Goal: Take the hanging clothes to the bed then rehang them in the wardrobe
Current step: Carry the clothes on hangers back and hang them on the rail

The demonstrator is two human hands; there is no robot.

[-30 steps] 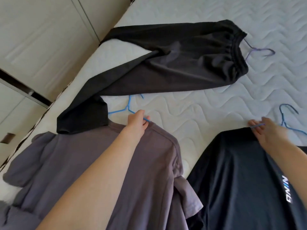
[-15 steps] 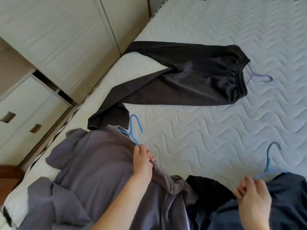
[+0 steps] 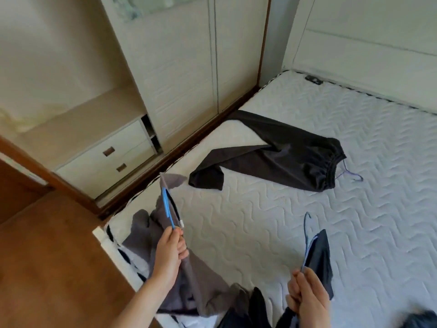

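Two garments are up off the bed (image 3: pixel 272 228) as we start rehanging, left hand (image 3: pixel 169 254) gripping the grey shirt's (image 3: pixel 201 287) blue hanger (image 3: pixel 166 207), right hand (image 3: pixel 307 295) clutching the dark shirt's (image 3: pixel 319 259), so next we likely turn to the wardrobe (image 3: pixel 78 74), leaving black trousers (image 3: pixel 279 159) behind.

free: quilted mattress (image 3: pixel 272 233) between hands | obstacle: black trousers (image 3: pixel 279 159) farther up | wardrobe (image 3: pixel 179 74) left
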